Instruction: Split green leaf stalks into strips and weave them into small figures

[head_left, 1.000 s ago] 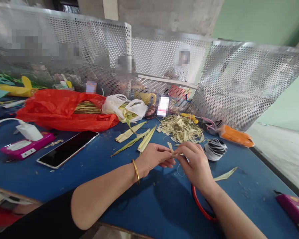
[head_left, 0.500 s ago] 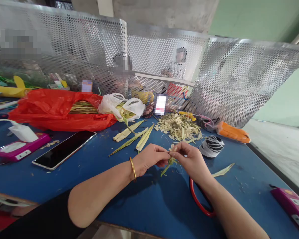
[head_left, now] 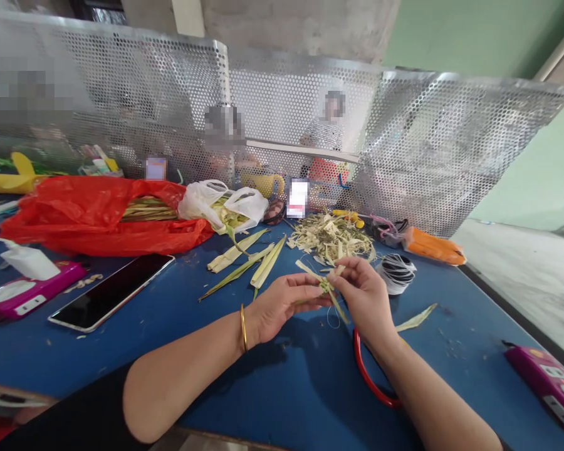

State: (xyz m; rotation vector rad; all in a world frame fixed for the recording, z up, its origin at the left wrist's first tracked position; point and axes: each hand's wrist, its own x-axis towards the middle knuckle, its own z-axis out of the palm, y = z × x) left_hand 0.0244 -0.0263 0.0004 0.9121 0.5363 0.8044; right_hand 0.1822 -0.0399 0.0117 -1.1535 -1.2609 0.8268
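Between my hands is a small piece of dry leaf strips (head_left: 326, 285), pale green and straw-coloured, its ends sticking out several ways. My left hand (head_left: 289, 299) pinches it from the left, a gold bangle (head_left: 243, 327) on the wrist. On the right side, the thumb and fingers of my right hand (head_left: 361, 293) are closed on a strip of the same piece. A thin pale thread (head_left: 329, 319) loops down below it. Under my right forearm lies a red loop handle (head_left: 370, 378); the rest of that tool is hidden.
Beyond my hands lie a heap of leaf shreds (head_left: 331, 237), loose leaves (head_left: 267, 262) and a wound spool (head_left: 396, 273). A red bag (head_left: 94, 219), a white bag (head_left: 244, 210) and a phone (head_left: 115, 293) are leftward. Purple power strips (head_left: 548, 382) lie at both sides. A perforated metal screen (head_left: 301, 106) closes the back.
The leaf piece has been turned between my fingers, so a pale strip now points up and left and another down and right. My left fingers are straighter. The view has shifted slightly.
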